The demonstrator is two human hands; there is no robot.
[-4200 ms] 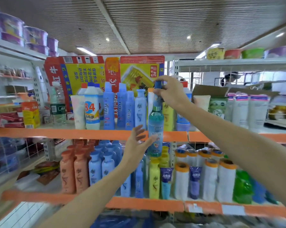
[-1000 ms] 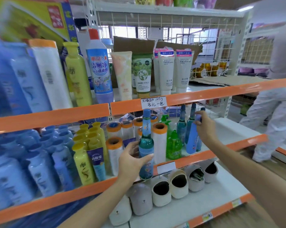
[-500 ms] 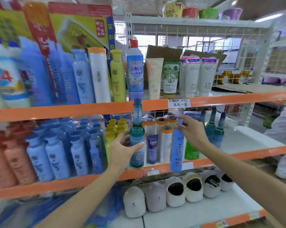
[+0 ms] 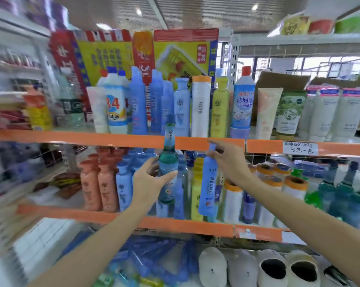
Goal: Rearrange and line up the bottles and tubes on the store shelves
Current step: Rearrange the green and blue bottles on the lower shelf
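my left hand (image 4: 149,180) curls around the belly of one teal glass bottle (image 4: 168,162), holding it upright in front of the orange shelf edge (image 4: 133,139), its blue cap rising just above that edge. my right hand (image 4: 228,160) pinches the neck of one blue bottle (image 4: 207,187), which hangs below the orange shelf edge, just right of the teal one and apart from it.

above the orange shelf edge i count one white "84" bottle (image 4: 115,106), one white bottle with an orange cap (image 4: 200,106), one yellow bottle (image 4: 220,108), one red-capped cleaner bottle (image 4: 243,100), one peach tube (image 4: 267,112) and one green tube (image 4: 290,112). the blue bottles between them blur together, so i cannot count them.

below the orange shelf edge, left of my left hand, two salmon bottles (image 4: 98,183) stand in front, with more behind. at the bottom right sit four plush slippers (image 4: 257,268).
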